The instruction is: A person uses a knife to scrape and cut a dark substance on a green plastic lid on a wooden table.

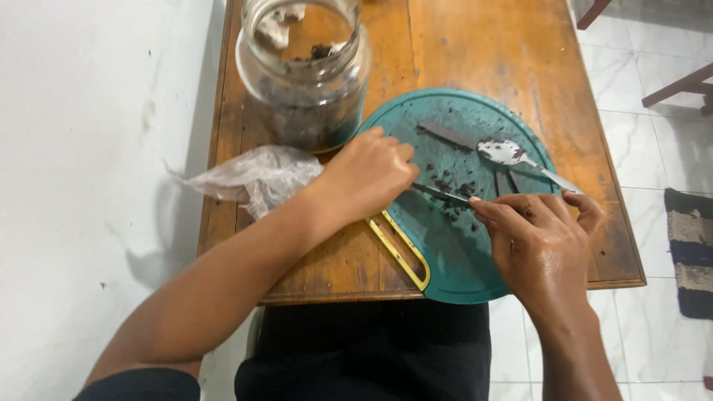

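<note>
Head view: left hand (369, 176) pinches one end of a thin dark pod (441, 194) flat on the teal cutting board (445, 252); right hand (538, 241) closes fingertips on its other end. Judged step: splitting or scraping; next needs steady hold.

I see my left hand (369, 174) and right hand (536, 241) pinching a dark vanilla pod (440, 194) over the teal cutting board (453, 252), a spoon (512, 154) just beyond.

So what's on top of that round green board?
On the green board lie a spoon, a dark pod piece and dark crumbs. The left hand and right hand pinch a thin dark strip. Whatever lies under the hands is hidden.
</note>
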